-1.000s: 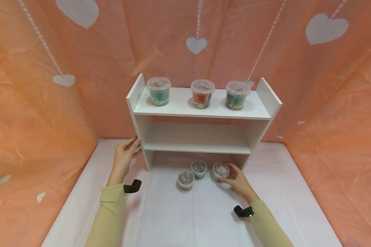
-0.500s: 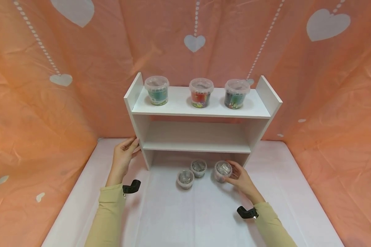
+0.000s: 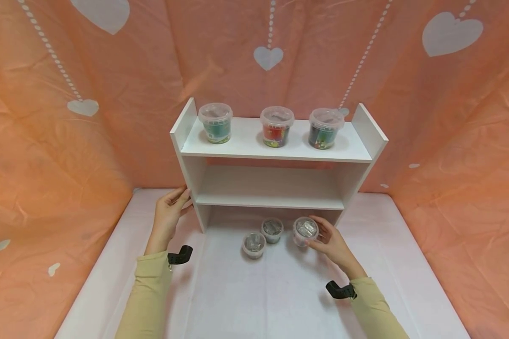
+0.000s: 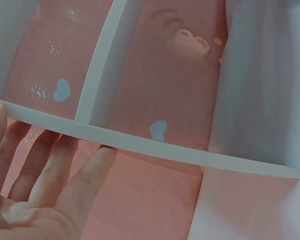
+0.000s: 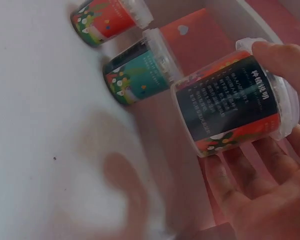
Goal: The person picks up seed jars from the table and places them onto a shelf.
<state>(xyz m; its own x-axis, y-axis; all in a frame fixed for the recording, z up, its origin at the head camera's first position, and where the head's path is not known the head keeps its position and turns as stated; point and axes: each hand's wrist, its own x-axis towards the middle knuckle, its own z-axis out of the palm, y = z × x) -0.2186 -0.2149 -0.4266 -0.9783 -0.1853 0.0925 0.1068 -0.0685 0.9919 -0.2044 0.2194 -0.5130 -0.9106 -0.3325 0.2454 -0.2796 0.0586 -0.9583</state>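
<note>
My right hand (image 3: 332, 245) grips a lidded clear plastic cup (image 3: 305, 231) with a dark label panel and red-orange print, thumb on one side and fingers on the other. The cup (image 5: 230, 102) looks raised off the table in the right wrist view. Left of it on the table stand a teal-labelled cup (image 5: 140, 70) and a red-labelled cup (image 5: 107, 20), both lidded. My left hand (image 3: 169, 214) touches the left side panel of a white shelf unit (image 3: 275, 158). In the left wrist view its fairly straight fingertips (image 4: 107, 150) meet the panel's edge.
On the top shelf stand a green-labelled cup (image 3: 216, 129), a red-labelled cup (image 3: 275, 132) and a dark green-labelled cup (image 3: 324, 134). The middle shelf (image 3: 271, 188) is bare white board. An orange cloth (image 3: 152, 94) with hearts hangs behind and beside the white table (image 3: 246, 301).
My right hand has shifted slightly right and lifted the cup a little. The left hand stays at the shelf's side, and the other cups stand where they were.
</note>
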